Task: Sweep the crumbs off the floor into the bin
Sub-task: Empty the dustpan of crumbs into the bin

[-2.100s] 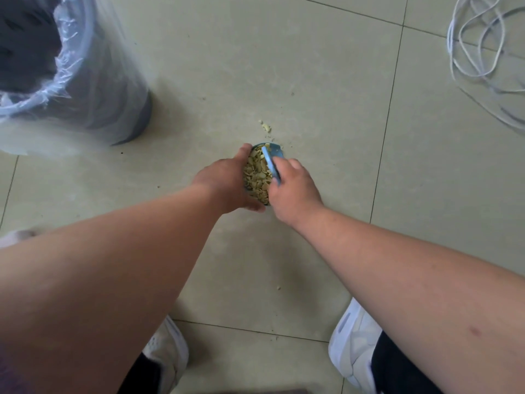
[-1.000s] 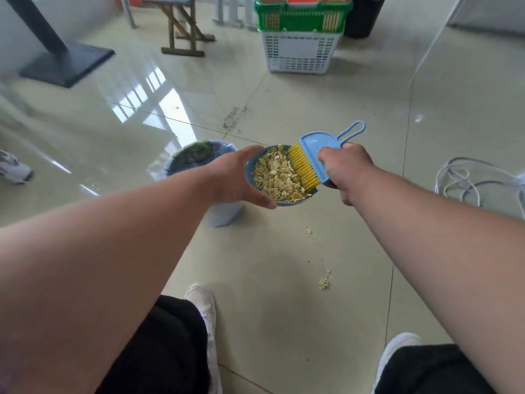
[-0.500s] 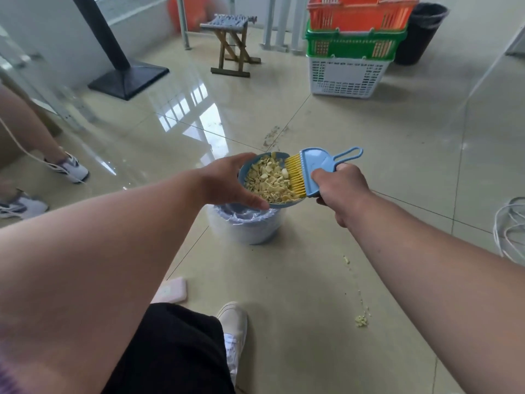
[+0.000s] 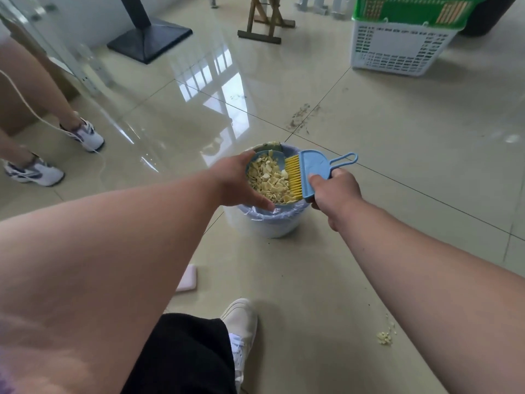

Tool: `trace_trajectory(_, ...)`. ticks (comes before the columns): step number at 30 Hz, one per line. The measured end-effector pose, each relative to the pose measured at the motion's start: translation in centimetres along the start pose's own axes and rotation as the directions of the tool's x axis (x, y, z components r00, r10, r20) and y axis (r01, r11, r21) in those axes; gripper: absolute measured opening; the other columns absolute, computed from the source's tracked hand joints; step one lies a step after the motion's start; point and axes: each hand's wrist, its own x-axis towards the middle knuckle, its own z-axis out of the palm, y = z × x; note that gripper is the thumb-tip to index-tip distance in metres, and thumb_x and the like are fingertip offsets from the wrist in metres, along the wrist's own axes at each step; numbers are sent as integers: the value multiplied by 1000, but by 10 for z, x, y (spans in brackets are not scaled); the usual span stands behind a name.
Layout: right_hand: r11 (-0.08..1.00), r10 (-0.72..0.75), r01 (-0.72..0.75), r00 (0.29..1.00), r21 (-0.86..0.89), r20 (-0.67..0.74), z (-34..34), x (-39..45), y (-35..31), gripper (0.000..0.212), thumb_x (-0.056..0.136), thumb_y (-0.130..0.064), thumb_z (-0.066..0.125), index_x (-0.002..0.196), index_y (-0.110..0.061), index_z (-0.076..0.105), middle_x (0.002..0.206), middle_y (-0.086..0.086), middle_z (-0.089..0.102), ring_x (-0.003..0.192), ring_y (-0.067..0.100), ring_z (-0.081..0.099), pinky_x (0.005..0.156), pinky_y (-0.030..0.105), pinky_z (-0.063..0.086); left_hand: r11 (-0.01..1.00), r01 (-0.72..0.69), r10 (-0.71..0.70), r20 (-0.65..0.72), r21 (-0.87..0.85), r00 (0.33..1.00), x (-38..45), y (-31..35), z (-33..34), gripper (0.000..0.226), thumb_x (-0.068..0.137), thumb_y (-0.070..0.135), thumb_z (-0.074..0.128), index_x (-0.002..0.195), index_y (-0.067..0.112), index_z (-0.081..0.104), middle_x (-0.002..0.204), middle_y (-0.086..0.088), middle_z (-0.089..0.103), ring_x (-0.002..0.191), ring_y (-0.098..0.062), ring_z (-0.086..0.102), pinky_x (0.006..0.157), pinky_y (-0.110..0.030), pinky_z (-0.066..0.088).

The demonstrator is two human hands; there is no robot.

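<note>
My left hand point(image 4: 237, 182) grips a small blue dustpan point(image 4: 257, 157) heaped with pale yellow crumbs point(image 4: 270, 179). It is held directly above the bin point(image 4: 270, 223), a blue pail lined with clear plastic. My right hand point(image 4: 335, 191) holds a blue hand brush point(image 4: 314, 170) whose yellow bristles rest against the crumbs at the pan's right edge. A small cluster of leftover crumbs point(image 4: 385, 338) lies on the tiles at the lower right.
A pink flat object point(image 4: 187, 278) lies on the floor near my white shoe point(image 4: 240, 322). Another person's legs and sneakers point(image 4: 82, 135) stand at the left. A black stand base point(image 4: 149, 41), a wooden stool point(image 4: 262, 21) and stacked baskets point(image 4: 397, 46) sit farther back.
I lifted the filled dustpan and brush from the floor and carried them over the bin. The view has tilted down, so the bin now sits right beneath the pan.
</note>
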Motion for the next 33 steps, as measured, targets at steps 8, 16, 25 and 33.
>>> trace_trajectory(8, 991, -96, 95, 995, -90, -12, 28, 18, 18, 23, 92, -39, 60, 103, -20, 67, 92, -3, 71, 84, 23, 70, 77, 39, 62, 952, 76, -54, -82, 297, 995, 13, -1, 6, 141, 33, 69, 100, 153, 29, 38, 124, -3, 63, 107, -27, 60, 85, -35, 52)
trace_trajectory(16, 966, -192, 184, 981, -185, -27, 29, 18, 21, 20, 92, -40, 58, 94, -21, 65, 84, -8, 68, 80, 18, 66, 72, 31, 53, 798, 108, -26, -145, 593, 989, 1, 4, -3, 140, 52, 34, 104, 162, 23, 17, 106, -8, 65, 92, -37, 68, 59, -39, 46)
trace_trajectory(25, 972, -183, 180, 983, -151, -2, 25, 7, 22, 22, 93, -39, 61, 96, -19, 70, 88, -3, 70, 80, 19, 69, 64, 27, 53, 735, 78, 80, -200, 673, 977, 2, 13, -5, 104, 91, 8, 64, 168, 40, 2, 108, -9, 61, 83, -35, 55, 55, -36, 37)
trace_trajectory(33, 984, -151, 140, 983, 108, 101, 34, -3, 17, 16, 83, -30, 66, 92, -20, 76, 84, -4, 77, 83, 20, 75, 76, 42, 64, 855, -30, 115, -133, 518, 984, 2, 7, 0, 114, 81, 23, 85, 165, 47, 13, 120, -11, 61, 108, -40, 65, 84, -47, 58)
